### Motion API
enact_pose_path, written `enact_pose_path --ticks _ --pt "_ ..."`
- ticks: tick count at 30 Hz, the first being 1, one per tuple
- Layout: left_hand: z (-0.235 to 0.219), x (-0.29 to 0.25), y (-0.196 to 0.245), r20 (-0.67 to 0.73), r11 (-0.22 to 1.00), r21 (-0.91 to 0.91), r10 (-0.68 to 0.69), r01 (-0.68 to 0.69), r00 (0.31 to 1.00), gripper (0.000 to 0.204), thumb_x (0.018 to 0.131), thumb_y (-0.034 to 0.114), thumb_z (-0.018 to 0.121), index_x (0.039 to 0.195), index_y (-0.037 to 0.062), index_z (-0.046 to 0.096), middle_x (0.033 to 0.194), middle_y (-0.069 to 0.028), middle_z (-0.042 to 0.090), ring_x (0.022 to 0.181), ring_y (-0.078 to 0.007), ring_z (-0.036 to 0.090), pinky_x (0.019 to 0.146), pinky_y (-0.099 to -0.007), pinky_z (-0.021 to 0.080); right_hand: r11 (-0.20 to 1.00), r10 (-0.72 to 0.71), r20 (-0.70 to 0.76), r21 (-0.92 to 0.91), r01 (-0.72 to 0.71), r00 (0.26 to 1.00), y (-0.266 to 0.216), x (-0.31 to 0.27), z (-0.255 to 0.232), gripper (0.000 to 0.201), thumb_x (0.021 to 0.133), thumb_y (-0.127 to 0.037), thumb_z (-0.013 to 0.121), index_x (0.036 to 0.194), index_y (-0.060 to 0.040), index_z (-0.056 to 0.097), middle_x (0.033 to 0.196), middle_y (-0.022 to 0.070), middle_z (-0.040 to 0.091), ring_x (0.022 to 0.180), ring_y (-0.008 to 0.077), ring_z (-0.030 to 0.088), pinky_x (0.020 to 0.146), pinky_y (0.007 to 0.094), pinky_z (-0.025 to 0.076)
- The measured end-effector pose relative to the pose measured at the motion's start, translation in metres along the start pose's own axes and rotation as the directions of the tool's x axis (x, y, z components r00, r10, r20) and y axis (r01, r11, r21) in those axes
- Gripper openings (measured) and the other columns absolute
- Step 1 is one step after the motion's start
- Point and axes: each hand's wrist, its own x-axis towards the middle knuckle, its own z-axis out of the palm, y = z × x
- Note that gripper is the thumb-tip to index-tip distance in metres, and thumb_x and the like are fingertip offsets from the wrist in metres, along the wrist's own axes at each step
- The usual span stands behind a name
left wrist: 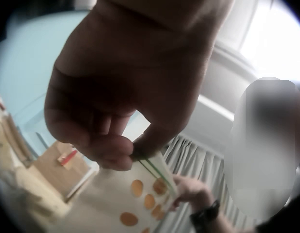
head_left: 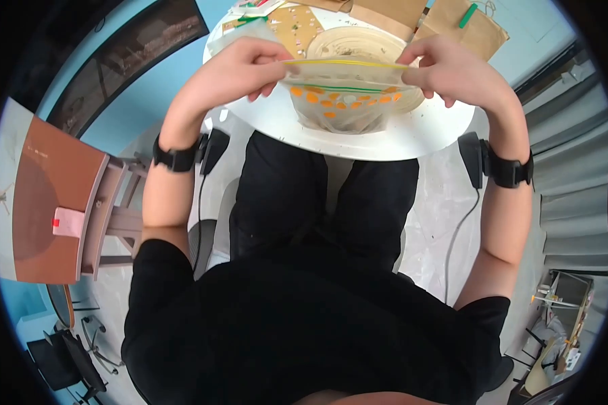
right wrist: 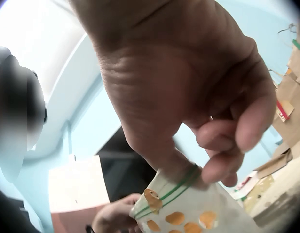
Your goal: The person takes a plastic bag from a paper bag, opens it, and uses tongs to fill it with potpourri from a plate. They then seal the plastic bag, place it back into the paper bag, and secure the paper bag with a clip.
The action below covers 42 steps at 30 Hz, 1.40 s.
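Observation:
A clear zip bag [head_left: 344, 111] with orange spots and a green zip line hangs between both hands over the near part of the white round table [head_left: 446, 128]. My left hand [head_left: 240, 73] pinches one top corner between thumb and fingers. At the opposite corner my right hand [head_left: 449, 73] pinches the bag the same way, its top edge stretched nearly straight. The spotted bag [left wrist: 135, 199] shows below the left fingertips in the left wrist view. In the right wrist view the green zip line runs right under the thumb.
Behind the bag sits a round beige, woven-looking mat or tray [head_left: 358, 42] with dark bits on it. Brown paper bags [head_left: 388, 17] lie along the table's far side, one with a green clip [head_left: 467, 15]. A brown-topped table [head_left: 54, 196] stands at the left.

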Motion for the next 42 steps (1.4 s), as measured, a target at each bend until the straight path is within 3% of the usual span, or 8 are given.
enact_pose_path --ticks 2,5,9,14,19,26,35,42 --pt "-0.004 -0.01 0.007 -0.006 0.987 -0.159 -0.004 0.003 1.0 0.026 0.096 0.025 0.063 0.099 0.0011 0.073 0.062 0.0015 0.059 0.05 -0.0051 0.05 0.049 -0.0233 0.04 0.995 -0.043 -0.007 0.09 0.044 0.999 0.004 -0.002 -0.001 0.035 0.084 -0.025 0.065 0.107 0.0001 0.071 0.064 0.0014 0.061 0.048 0.0073 0.052 0.044 0.0254 0.044" --pt "0.014 0.007 -0.01 -0.062 0.997 -0.023 -0.075 0.074 0.995 0.024 0.096 0.022 0.062 0.098 0.0014 0.074 0.063 0.002 0.058 0.051 -0.0048 0.049 0.051 -0.0221 0.04 0.987 -0.049 0.045 0.159 0.041 0.998 0.017 0.007 0.013 0.033 0.085 -0.027 0.067 0.102 -0.0005 0.073 0.063 0.0017 0.062 0.048 0.009 0.053 0.046 0.0249 0.044" --pt "0.016 -0.008 0.0 -0.003 0.956 -0.285 -0.07 0.067 0.998 0.027 0.102 0.021 0.06 0.097 -0.0013 0.073 0.062 0.0011 0.059 0.053 -0.0067 0.056 0.052 -0.0214 0.042 0.918 -0.076 0.028 0.393 0.059 0.997 0.035 0.005 0.01 0.032 0.088 -0.032 0.07 0.099 -0.0016 0.074 0.062 0.0008 0.062 0.049 0.0074 0.052 0.047 0.0238 0.044" --pt "0.044 -0.018 -0.032 -0.143 0.869 -0.483 0.039 -0.104 0.989 0.03 0.095 0.001 0.068 0.123 -0.0053 0.062 0.12 -0.013 0.07 0.091 -0.0194 0.073 0.082 -0.03 0.058 0.644 -0.16 -0.154 0.732 0.222 0.975 0.057 0.001 0.06 0.027 0.095 -0.015 0.071 0.118 -0.0012 0.073 0.071 -0.002 0.065 0.06 0.0057 0.06 0.057 0.0222 0.05" --pt "0.056 -0.02 -0.042 -0.316 0.981 -0.089 0.136 -0.172 0.939 0.023 0.085 0.002 0.08 0.106 -0.0022 0.072 0.102 -0.0067 0.073 0.085 -0.0143 0.068 0.08 -0.0294 0.052 0.649 -0.157 -0.377 0.658 0.383 0.913 0.062 -0.016 0.092 0.035 0.087 -0.003 0.075 0.122 -0.0045 0.074 0.072 -0.0008 0.063 0.063 0.0058 0.055 0.061 0.0233 0.045" --pt "0.06 -0.018 -0.038 -0.467 0.958 0.056 0.274 -0.281 0.841 0.011 0.089 0.005 0.077 0.098 -0.0009 0.075 0.09 -0.0052 0.064 0.085 -0.0139 0.06 0.077 -0.0276 0.047 0.718 -0.214 -0.618 0.426 0.551 0.757 0.065 -0.004 0.102 0.009 0.089 -0.009 0.077 0.096 -0.0032 0.08 0.063 0.0028 0.048 0.058 0.0112 0.042 0.055 0.0282 0.035" --pt "0.059 -0.015 -0.051 -0.401 0.883 -0.313 0.21 -0.349 0.892 0.024 0.103 0.016 0.065 0.092 -0.0038 0.072 0.089 -0.0041 0.061 0.083 -0.0119 0.055 0.076 -0.0259 0.043 0.669 -0.258 -0.682 0.385 0.636 0.684 0.059 0.003 0.11 0.004 0.088 -0.005 0.075 0.089 -0.0012 0.077 0.066 0.0028 0.045 0.062 0.0134 0.043 0.058 0.0287 0.035" --pt "0.058 -0.025 -0.041 -0.348 0.938 -0.244 0.154 -0.248 0.925 0.013 0.097 0.01 0.071 0.092 -0.0016 0.074 0.087 -0.0038 0.065 0.083 -0.0119 0.059 0.077 -0.0262 0.045 0.691 -0.315 -0.625 0.365 0.624 0.714 0.041 -0.002 0.116 0.004 0.089 -0.003 0.073 0.086 -0.0008 0.074 0.076 0.0061 0.057 0.07 0.0193 0.055 0.063 0.0304 0.043"
